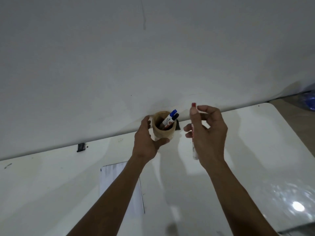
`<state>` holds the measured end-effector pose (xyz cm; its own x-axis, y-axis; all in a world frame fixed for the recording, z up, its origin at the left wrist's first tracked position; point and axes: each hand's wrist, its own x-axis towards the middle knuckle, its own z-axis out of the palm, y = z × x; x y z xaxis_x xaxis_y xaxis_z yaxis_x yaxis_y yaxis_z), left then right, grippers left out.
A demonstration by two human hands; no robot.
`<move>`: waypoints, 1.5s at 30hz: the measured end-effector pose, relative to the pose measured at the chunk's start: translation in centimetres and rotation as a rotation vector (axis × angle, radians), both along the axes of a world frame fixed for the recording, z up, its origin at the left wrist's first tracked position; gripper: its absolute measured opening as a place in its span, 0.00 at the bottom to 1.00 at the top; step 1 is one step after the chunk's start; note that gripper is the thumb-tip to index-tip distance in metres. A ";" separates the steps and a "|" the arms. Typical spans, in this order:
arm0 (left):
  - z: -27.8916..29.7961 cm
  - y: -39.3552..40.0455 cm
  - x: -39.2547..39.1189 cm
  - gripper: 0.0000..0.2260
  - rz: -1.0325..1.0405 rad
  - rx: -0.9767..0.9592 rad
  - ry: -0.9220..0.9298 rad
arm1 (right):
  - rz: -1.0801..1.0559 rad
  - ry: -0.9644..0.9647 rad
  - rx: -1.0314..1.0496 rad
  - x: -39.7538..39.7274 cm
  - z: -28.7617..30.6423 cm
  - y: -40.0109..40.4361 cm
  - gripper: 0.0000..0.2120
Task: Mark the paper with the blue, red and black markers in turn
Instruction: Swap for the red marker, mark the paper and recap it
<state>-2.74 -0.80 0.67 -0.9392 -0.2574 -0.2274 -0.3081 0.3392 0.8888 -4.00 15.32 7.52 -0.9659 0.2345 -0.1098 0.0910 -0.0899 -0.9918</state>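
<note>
We see three markers. Two stand in the one cup (pixel 163 128) at the back edge of the white worktop (pixel 255 142): the blue marker (pixel 171 116) and the black marker (pixel 175 117), caps up, side by side. Our left hand (pixel 148 137) curls its fingers round the cup. Our right hand (pixel 207 133) pinches the red marker (pixel 194 132) upright, just right of the cup. One sheet of paper (pixel 109 178) lies nearer us, partly under the left forearm.
</note>
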 end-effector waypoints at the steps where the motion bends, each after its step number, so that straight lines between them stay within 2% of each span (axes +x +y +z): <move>1: 0.0 -0.5 0.5 0.41 -0.001 -0.069 -0.016 | 0.030 -0.034 -0.008 0.5 -0.3 -0.2 0.09; 4: 0.7 -2.1 2.6 0.36 0.028 -0.143 0.026 | 0.173 -0.100 0.053 2.3 -1.2 -1.0 0.07; 8: 2.8 -4.8 6.3 0.25 0.023 -0.195 0.176 | 0.369 -0.134 0.206 5.0 -1.6 -2.7 0.09; 12: 5.5 -7.7 10.5 0.21 -0.091 -0.284 0.295 | 0.510 -0.063 0.372 7.7 -0.8 -5.3 0.05; 15: 6.6 -9.8 13.4 0.17 -0.188 -0.412 0.355 | 0.643 -0.019 0.492 9.6 0.0 -6.9 0.07; 18: 6.9 -11.7 16.0 0.12 -0.225 -0.521 0.402 | 0.723 -0.036 0.512 11.4 0.7 -8.5 0.07; 22: 6.7 -14.0 19.1 0.05 -0.216 -0.480 0.400 | 0.823 -0.074 0.481 13.3 1.6 -10.2 0.11; 25: 6.2 -15.8 21.3 0.05 -0.163 -0.419 0.390 | 0.849 -0.067 0.517 14.3 2.4 -10.3 0.12; 27: 6.1 -16.5 22.6 0.06 -0.103 -0.374 0.385 | 0.780 -0.060 0.410 15.0 2.9 -10.4 0.11; 32: 6.3 -17.0 24.5 0.05 -0.024 -0.291 0.385 | 0.490 -0.198 -0.244 17.7 2.2 -13.3 0.15; 34: 6.1 -16.9 24.9 0.06 -0.008 -0.270 0.389 | 0.448 -0.263 -0.408 19.0 1.3 -14.9 0.12; 38: 5.2 -16.7 25.9 0.05 0.040 -0.282 0.376 | 0.485 -0.288 -0.316 21.1 -0.2 -16.7 0.03; 42: 4.1 -16.9 26.1 0.02 0.015 -0.230 0.276 | 0.487 -0.273 -0.187 21.3 -1.7 -16.7 0.07; 45: 3.8 -17.1 25.7 0.04 0.035 -0.112 0.154 | 0.438 -0.275 -0.226 20.0 -2.4 -15.9 0.06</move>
<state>22.96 -17.89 4.50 -0.9507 -0.3060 -0.0499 -0.1848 0.4300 0.8837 16.02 -0.61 5.15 -0.8964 -0.2409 -0.3721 0.4201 -0.1933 -0.8867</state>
